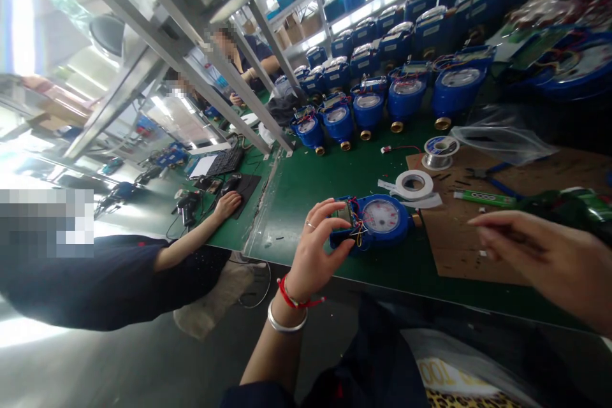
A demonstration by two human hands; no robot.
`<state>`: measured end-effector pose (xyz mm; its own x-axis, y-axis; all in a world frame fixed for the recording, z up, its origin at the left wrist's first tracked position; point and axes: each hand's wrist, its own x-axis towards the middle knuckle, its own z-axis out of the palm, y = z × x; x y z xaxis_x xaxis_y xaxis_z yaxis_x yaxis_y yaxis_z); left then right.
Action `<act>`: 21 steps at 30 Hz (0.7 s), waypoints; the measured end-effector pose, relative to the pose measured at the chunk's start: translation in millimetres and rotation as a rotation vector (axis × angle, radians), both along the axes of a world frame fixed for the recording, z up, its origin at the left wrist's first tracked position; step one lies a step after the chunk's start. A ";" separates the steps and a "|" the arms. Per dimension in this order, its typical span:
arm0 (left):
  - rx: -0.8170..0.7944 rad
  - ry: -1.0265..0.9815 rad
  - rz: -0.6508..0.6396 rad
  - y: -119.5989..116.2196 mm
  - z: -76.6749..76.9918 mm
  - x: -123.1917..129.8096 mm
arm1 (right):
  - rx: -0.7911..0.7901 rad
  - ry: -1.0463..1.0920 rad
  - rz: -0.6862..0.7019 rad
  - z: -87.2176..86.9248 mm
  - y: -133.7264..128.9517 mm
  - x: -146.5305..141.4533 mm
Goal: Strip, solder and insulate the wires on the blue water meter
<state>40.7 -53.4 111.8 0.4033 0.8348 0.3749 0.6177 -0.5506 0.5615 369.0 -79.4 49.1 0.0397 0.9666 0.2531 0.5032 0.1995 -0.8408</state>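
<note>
A blue water meter [382, 220] with a white dial lies on the green table [335, 185] in front of me. My left hand [318, 248] grips its left end, where a small circuit board and coloured wires [356, 220] sit. My right hand [549, 255] hovers to the right above a brown cardboard sheet [459, 248], fingers pinched together; whether it holds anything small I cannot tell.
Rows of blue meters [368, 108] fill the back of the table. A tape roll [414, 183], a solder spool [440, 150], pliers [488, 175] and a plastic bag [502, 140] lie nearby. A co-worker's hand [227, 204] rests on a mouse at left, near a keyboard [224, 162].
</note>
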 end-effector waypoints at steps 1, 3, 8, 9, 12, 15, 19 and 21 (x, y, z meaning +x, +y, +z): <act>0.016 0.019 0.002 0.8 0.3 1.4 | 0.037 -0.061 0.075 -0.9 -0.8 -12.1; 0.047 0.039 0.016 1.7 -0.3 5.2 | 0.145 -0.132 0.153 -0.6 0.4 -35.9; 0.105 0.029 0.054 1.4 -4.0 14.2 | 0.422 -0.100 0.147 -2.1 13.6 -80.5; 0.115 0.025 0.052 1.2 -4.3 15.2 | 0.449 -0.102 0.162 -3.4 16.3 -86.3; 0.157 0.014 0.040 0.4 -4.3 16.8 | 0.464 -0.100 0.216 -6.4 21.5 -98.0; 0.188 0.035 0.041 -1.0 -3.2 17.5 | 0.491 -0.096 0.260 -4.4 23.9 -102.8; 0.184 0.075 0.039 -1.0 -0.3 20.0 | 0.535 -0.121 0.277 3.7 28.0 -107.2; 0.180 0.101 0.032 0.3 1.8 21.6 | 0.539 -0.159 0.286 6.1 31.0 -110.5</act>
